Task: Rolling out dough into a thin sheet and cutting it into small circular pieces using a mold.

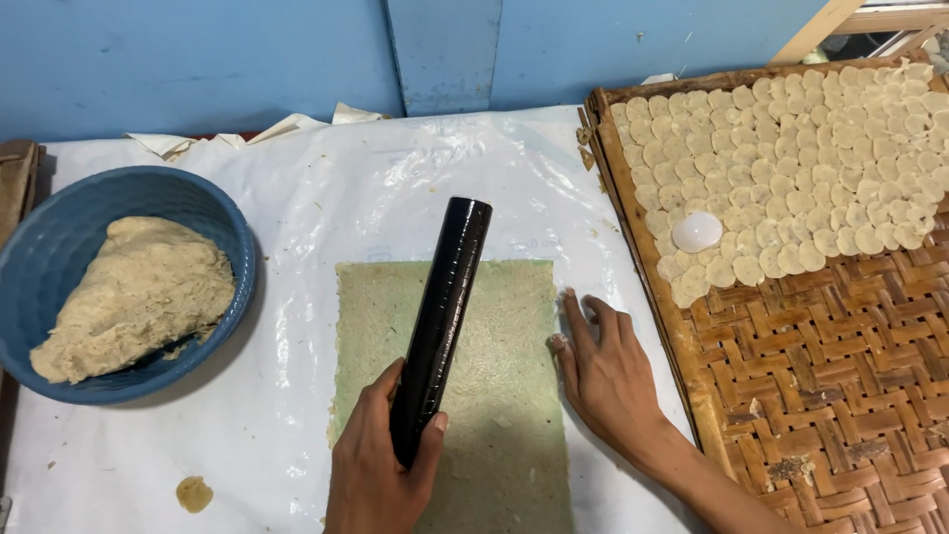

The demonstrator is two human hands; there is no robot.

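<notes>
My left hand [374,473] grips the lower end of a black cylindrical roller [441,316]. The roller lies slanted across a flat rectangular sheet of greenish-tan dough [494,396] spread on white plastic. My right hand [605,378] rests palm down on the sheet's right edge, fingers spread and pointing away from me, holding nothing.
A blue bowl [40,247] at the left holds a large lump of pale dough [133,297]. A woven bamboo tray [840,376] at the right carries several rows of small round dough discs [791,148] and a white domed cap [697,231]. A blue wall stands behind.
</notes>
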